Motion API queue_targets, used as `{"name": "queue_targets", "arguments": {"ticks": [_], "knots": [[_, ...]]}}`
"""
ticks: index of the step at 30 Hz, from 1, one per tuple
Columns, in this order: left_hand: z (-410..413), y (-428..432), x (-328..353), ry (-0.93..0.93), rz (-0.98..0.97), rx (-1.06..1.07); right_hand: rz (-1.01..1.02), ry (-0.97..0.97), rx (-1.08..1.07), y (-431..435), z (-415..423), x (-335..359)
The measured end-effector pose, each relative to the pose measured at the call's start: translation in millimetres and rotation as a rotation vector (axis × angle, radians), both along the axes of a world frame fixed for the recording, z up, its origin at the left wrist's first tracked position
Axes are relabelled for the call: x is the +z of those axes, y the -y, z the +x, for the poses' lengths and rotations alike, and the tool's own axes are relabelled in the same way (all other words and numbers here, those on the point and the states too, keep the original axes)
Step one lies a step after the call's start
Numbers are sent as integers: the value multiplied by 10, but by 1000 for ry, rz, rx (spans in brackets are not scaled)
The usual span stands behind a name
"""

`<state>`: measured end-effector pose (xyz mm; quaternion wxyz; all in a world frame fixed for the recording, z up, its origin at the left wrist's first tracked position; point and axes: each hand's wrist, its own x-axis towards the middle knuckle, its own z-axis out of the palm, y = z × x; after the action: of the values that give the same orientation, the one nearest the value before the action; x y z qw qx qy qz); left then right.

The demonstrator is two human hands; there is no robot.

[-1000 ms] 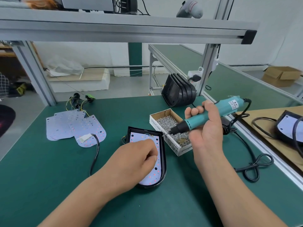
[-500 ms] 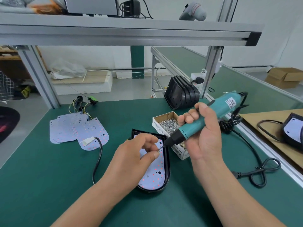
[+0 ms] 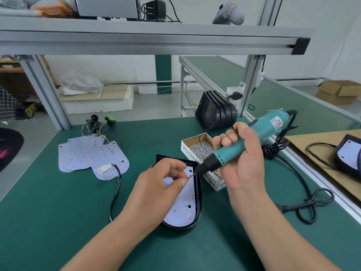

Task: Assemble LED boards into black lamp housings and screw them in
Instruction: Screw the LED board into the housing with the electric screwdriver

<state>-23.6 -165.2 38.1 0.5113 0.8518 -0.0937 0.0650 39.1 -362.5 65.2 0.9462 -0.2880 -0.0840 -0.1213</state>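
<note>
Well, from the head camera we see the black housing (image 3: 199,200) lying flat on the green table (image 3: 58,222), its rounded end toward us, with the white LED board (image 3: 181,208) seated inside it. Our left hand (image 3: 156,184) hovers over the far half of that board; its thumb and forefinger, the fingers (image 3: 182,182) pressed together at their tips, pinch a small silver screw (image 3: 187,178), while the other fingers curl loosely above.

Our right hand (image 3: 242,161) grips the teal screwdriver (image 3: 273,123), fingers wrapped round its body. The tool is tilted, its bit pointing down and left. The bit's tip appears to touch the pinched screw just above the board's far right corner.

Just beside the housing on its right sits the open box of screws (image 3: 187,151), partly behind the screwdriver. Beyond the box, a stack of housings (image 3: 214,112) stands on edge against the frame post. Well to the left, spare boards (image 3: 82,153) lie overlapping on the table, coloured wires (image 3: 97,124) trailing from their far side. The screwdriver's black cord (image 3: 304,204) loops across the table at right.
</note>
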Motion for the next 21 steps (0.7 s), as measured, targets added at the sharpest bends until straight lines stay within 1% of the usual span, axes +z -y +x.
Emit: {"name": "queue_targets", "arguments": {"ticks": [7,12,21], "knots": [[-2,36,-60,26,-84,73,-37,99,2,-58,-19,16],[17,38,-64,62,-69,156,54,22,-48,-143,-21,-16],[-16,69,-56,83,-2,172,94,-41,-62,-154,-12,-35]]}}
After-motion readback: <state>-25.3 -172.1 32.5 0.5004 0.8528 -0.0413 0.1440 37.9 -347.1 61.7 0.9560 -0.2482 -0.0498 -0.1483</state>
